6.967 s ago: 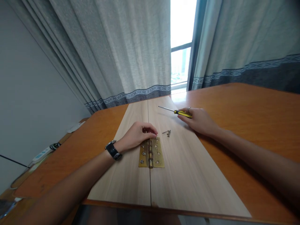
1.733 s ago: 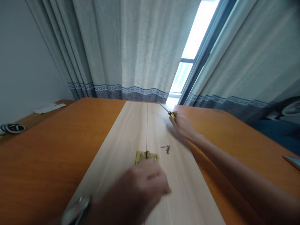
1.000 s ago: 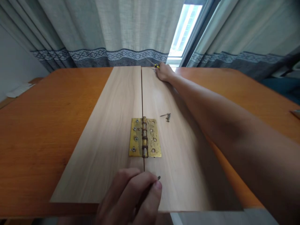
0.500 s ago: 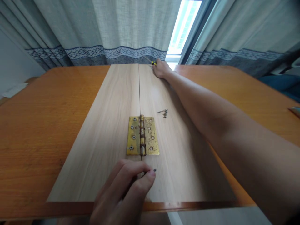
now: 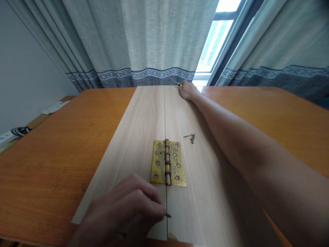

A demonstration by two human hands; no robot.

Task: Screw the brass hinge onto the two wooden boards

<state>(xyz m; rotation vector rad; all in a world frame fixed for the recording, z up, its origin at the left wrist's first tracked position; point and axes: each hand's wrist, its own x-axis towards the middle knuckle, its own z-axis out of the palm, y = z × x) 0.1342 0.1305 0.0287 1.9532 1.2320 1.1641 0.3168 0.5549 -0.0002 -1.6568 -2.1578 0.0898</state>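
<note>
My left hand is closed in a pinch on a small screw, whose tip juts out to the right just below the hinge. The brass hinge lies open across the seam of two pale boards; screw heads fill the holes of its left leaf, and the right leaf shows bare holes. At the boards' far end, my right hand is closed around a screwdriver with a yellow and black handle, its thin shaft pointing up and left. Several loose screws lie on the right board, above and right of the hinge.
Under the boards is an orange-brown wooden table. Grey curtains and a window stand behind its far edge. A white power strip with a dark cable sits at the far left.
The view has shifted, so the boards and hinge appear lower and further right. My left hand has moved slightly away from the hinge, still pinching the screw. My right hand keeps the screwdriver.
</note>
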